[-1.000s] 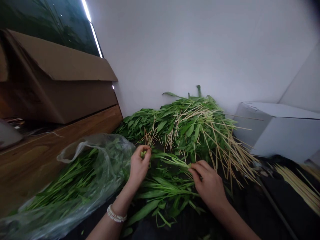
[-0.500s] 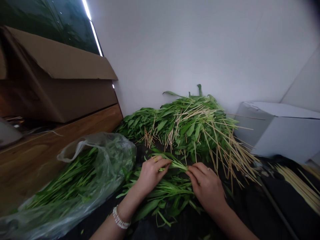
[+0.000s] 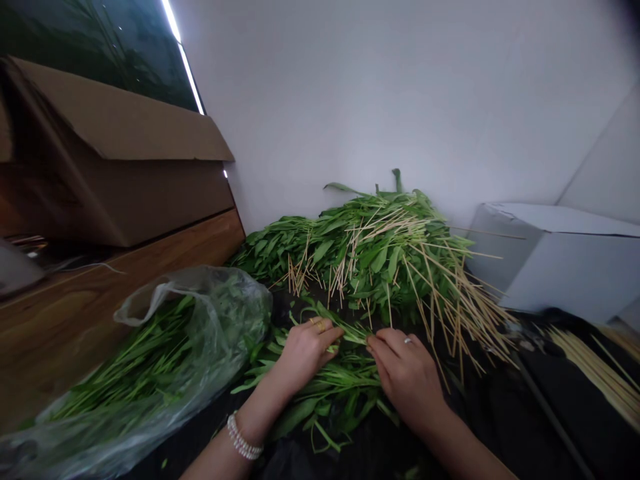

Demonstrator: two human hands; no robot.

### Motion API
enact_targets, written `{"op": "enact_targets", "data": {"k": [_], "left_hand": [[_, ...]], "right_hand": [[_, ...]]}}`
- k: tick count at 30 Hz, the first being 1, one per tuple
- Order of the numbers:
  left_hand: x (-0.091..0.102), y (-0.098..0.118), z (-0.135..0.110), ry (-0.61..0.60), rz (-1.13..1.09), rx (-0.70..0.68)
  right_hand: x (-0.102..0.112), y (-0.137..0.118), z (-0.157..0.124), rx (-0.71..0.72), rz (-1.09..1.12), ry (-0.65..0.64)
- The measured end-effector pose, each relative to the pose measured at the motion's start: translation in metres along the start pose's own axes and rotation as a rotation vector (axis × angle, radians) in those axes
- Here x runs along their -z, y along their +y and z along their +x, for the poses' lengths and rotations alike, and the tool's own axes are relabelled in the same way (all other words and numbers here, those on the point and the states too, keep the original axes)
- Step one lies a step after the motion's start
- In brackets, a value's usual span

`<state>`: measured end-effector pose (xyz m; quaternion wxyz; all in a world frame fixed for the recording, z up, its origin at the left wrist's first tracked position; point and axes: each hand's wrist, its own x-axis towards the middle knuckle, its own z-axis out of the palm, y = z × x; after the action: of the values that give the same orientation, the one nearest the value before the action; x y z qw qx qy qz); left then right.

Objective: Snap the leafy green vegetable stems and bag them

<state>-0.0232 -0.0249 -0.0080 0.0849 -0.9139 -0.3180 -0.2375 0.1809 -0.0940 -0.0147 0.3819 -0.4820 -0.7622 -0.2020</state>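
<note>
Several slender pale-green stems [image 3: 356, 333], darker leaves [image 3: 320, 308]; left fingers [image 3: 332, 333], right fingers [image 3: 381, 347] both clamped on stems

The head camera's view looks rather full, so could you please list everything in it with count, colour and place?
pile of greens: one, green, against the wall
thin sticks: many, tan, among the pile
held sprig: count unclear, green, between the hands
loose greens: many, green, below the hands
plastic bag: one, clear, left, greens inside
cardboard box: one, brown, upper left
wooden surface: one, brown, left
white box: one, white, right
pale sticks: several, cream, lower right
wall: white, behind
bracelet: strands uncertain, whitish, left wrist
left hand: one, gold-ringed, centre
right hand: one, silver-ringed, right of centre
</note>
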Motion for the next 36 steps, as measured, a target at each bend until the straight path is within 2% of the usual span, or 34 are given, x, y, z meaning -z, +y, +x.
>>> {"op": "enact_targets", "data": {"k": [4,9,12,15,18,24,28,31,36], "left_hand": [[-0.002,0.005,0.001,0.062,-0.101,0.059],[-0.004,0.01,0.006,0.186,-0.33,0.247],[0.001,-0.004,0.006,0.308,-0.39,0.418],[0.009,-0.026,0.005,0.449,-0.377,0.578],[0.015,-0.035,0.005,0.493,-0.357,0.537],[0.023,-0.02,0.006,0.491,-0.032,0.429],[0.025,-0.016,0.004,0.479,0.086,0.338],[0.021,-0.012,0.003,0.446,-0.017,0.203],[0.013,0.003,0.003,0.363,-0.138,0.173]], "right_hand": [[-0.001,-0.001,0.001,0.005,0.015,-0.011],[-0.001,-0.003,0.0,-0.064,0.068,-0.037],[-0.002,0.003,-0.002,-0.098,0.063,-0.054],[-0.004,0.012,-0.003,-0.218,0.141,-0.029],[-0.007,0.017,-0.002,-0.361,0.304,0.0],[-0.008,0.013,0.0,-0.454,0.413,-0.027],[-0.011,0.012,-0.004,-0.424,0.397,-0.06],[-0.014,0.013,-0.008,-0.361,0.319,-0.077],[-0.014,0.009,-0.01,-0.248,0.163,-0.097]]}}
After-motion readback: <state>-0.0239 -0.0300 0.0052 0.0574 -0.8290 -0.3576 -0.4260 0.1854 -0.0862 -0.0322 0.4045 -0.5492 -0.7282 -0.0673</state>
